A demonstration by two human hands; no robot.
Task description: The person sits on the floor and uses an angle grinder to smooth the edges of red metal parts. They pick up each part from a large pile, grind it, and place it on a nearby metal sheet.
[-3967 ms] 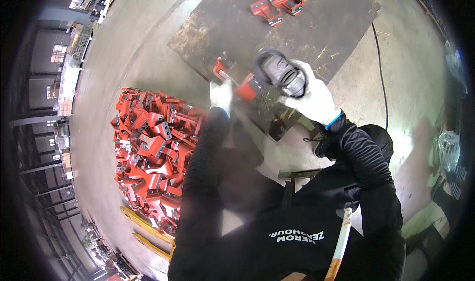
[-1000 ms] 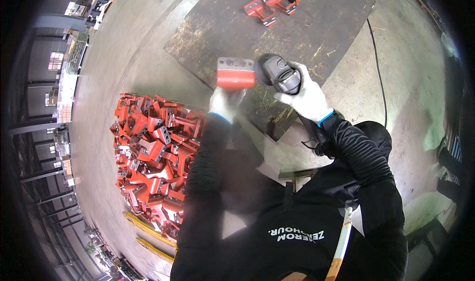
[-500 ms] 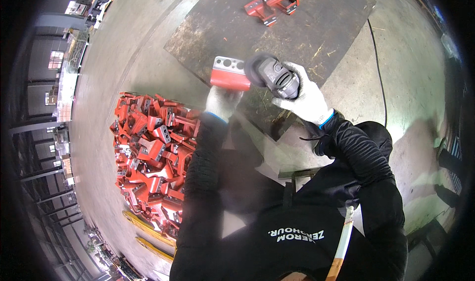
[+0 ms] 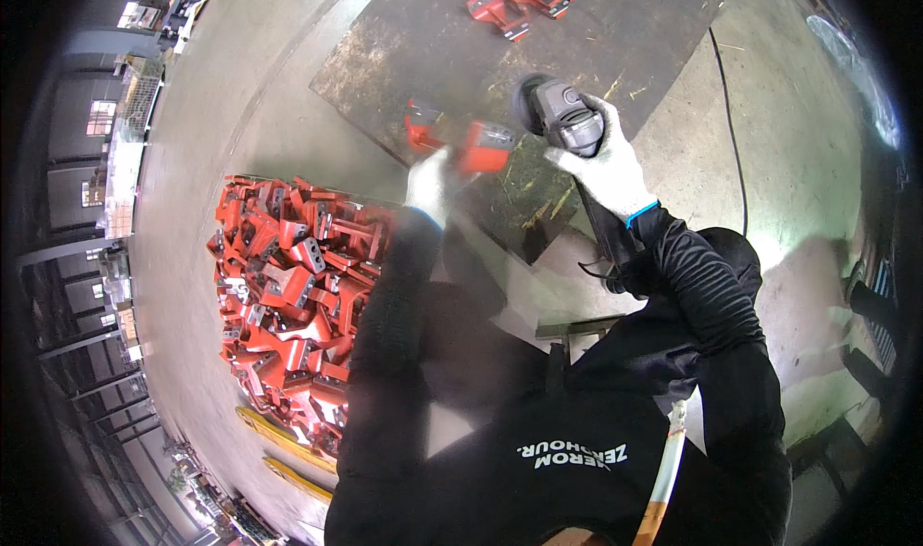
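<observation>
My left hand (image 4: 432, 186), in a white glove, is closed on a red metal bracket (image 4: 486, 148) with bare grey faces, held above the near left part of a dark metal plate (image 4: 385, 61). The bracket is smeared by motion. In my gloved right hand (image 4: 608, 166) is an angle grinder (image 4: 569, 118), the fingers wrapped round its grey and black body. Its disc (image 4: 527, 104) points toward the bracket, with a gap between them. Farther off on the plate lie red brackets (image 4: 519, 3), close together.
A large heap of red brackets (image 4: 293, 277) stands left of my left arm, with yellow forks (image 4: 284, 437) at its near end. A black cable (image 4: 733, 133) runs along the floor on the right. Another person's foot (image 4: 870, 301) shows at the far right.
The bracket in my left hand has turned, so its flat holed face no longer shows. The grinder has moved slightly right and up, away from the bracket.
</observation>
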